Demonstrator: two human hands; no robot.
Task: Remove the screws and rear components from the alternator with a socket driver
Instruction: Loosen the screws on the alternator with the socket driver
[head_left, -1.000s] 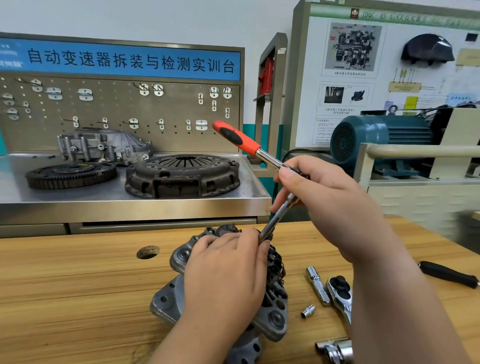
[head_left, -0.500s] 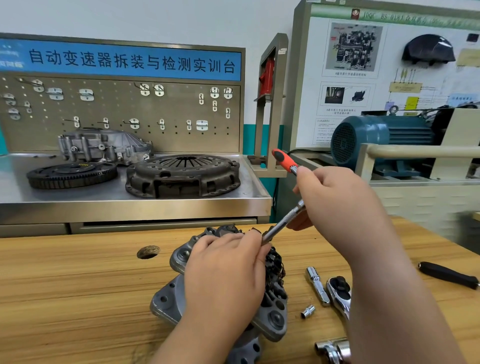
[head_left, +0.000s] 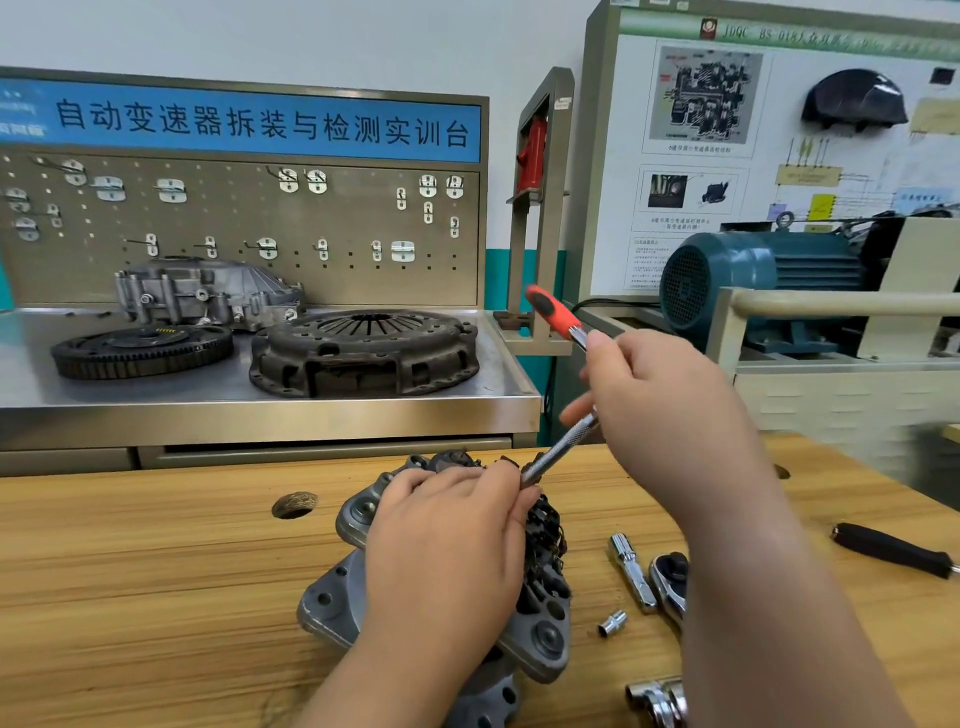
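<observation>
A grey alternator (head_left: 337, 603) lies on the wooden bench (head_left: 156, 597), its dark rear parts facing up. My left hand (head_left: 447, 551) lies over its top, fingers curled over the housing beside the driver's tip. The socket driver (head_left: 558, 447), with a silver knurled shaft and an orange-and-black handle, leans up to the right from the alternator's rear. My right hand (head_left: 660, 415) grips the shaft just below the handle. The driver's tip and the screw under it are hidden by my left fingers.
On the bench right of the alternator lie an extension bar (head_left: 631, 571), a small socket (head_left: 612, 622), a ratchet head (head_left: 670, 577) and a black-handled tool (head_left: 891, 550). A hole (head_left: 294, 504) is in the bench. Behind, a steel shelf (head_left: 260, 410) holds a clutch cover (head_left: 363, 351) and a flywheel (head_left: 140, 351).
The driver's handle swung from upper left towards the right and lower, my right hand turning with it. In the last half second it barely moved. My left hand stayed on the alternator.
</observation>
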